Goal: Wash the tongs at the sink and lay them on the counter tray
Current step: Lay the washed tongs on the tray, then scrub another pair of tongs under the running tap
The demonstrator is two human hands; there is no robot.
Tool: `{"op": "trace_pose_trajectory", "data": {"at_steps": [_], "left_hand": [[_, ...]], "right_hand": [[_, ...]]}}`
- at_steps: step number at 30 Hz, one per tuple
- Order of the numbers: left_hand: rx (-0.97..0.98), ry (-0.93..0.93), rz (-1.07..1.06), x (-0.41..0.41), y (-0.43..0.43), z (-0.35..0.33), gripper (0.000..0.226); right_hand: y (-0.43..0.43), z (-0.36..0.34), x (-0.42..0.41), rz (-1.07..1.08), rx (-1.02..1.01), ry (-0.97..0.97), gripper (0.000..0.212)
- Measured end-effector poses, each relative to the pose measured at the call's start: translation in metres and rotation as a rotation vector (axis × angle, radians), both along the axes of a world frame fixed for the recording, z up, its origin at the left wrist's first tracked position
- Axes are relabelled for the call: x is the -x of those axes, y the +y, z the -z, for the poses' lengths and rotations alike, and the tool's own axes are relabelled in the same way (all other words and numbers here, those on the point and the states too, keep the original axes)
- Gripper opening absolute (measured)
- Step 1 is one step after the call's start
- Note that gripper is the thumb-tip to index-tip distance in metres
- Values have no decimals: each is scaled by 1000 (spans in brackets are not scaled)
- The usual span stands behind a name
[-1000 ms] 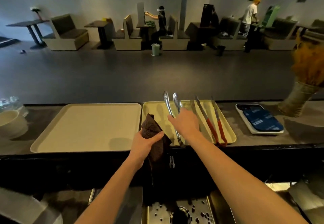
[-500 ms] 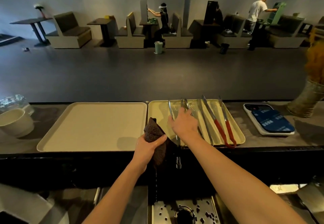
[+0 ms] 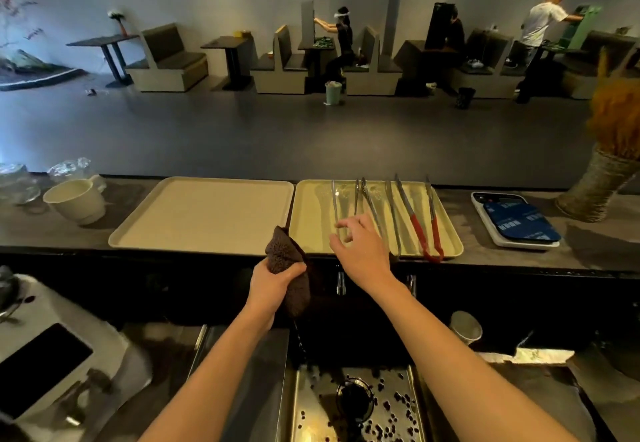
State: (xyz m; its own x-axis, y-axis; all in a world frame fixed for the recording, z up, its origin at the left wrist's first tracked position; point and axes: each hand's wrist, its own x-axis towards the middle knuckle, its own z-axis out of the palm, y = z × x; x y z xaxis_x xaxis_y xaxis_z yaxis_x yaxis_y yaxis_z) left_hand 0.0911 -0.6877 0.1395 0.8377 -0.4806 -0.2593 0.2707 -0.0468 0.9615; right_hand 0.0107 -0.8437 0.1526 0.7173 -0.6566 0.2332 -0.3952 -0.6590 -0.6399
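Steel tongs (image 3: pixel 335 199) lie flat on the right-hand beige tray (image 3: pixel 311 227) on the counter, their tips pointing away from me. My right hand (image 3: pixel 360 251) hovers over their near end with its fingers spread and nothing gripped. To the right on the same tray lie a second steel pair (image 3: pixel 374 206) and red-handled tongs (image 3: pixel 420 230). My left hand (image 3: pixel 273 284) clutches a brown cloth (image 3: pixel 287 258) at the counter's front edge, left of the right hand. The steel sink (image 3: pixel 311 407) is below, its floor dotted with dark specks.
A second beige tray (image 3: pixel 201 213) sits left of the first. A white cup (image 3: pixel 78 201) stands further left. A scale with a blue pad (image 3: pixel 519 223) and a woven vase (image 3: pixel 595 192) are at the right. A tap (image 3: pixel 341 282) hangs above the sink.
My right hand lowered the steel tongs flat onto the right tray and opened its fingers. The left hand kept hold of the cloth. My view shifted left.
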Motion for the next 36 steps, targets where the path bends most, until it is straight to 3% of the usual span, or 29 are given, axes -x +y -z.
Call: {"op": "trace_pose_trajectory", "data": {"at_steps": [5,12,19,20,25,36], "left_hand": [[-7,10,-85,30,45,18,20],[-115,59,-303,70,135,50,25],[-147,92,-524,91,241,68,11],[-143,109,-631,102,296,72,10],[-137,116,-701,110,349,78,19],[-200,159,-934,173,562,103,16]], "right_hand": [[40,26,28,-109,-164,-101,14],[125,63,44,-313,-293,-76,11],[222,73,33,-552,-313,-15,12],[277,73,27,-661,-319,8,12],[332,81,25,-736,-344,-12,8],[550,112,43,-950,-368,22,5]]}}
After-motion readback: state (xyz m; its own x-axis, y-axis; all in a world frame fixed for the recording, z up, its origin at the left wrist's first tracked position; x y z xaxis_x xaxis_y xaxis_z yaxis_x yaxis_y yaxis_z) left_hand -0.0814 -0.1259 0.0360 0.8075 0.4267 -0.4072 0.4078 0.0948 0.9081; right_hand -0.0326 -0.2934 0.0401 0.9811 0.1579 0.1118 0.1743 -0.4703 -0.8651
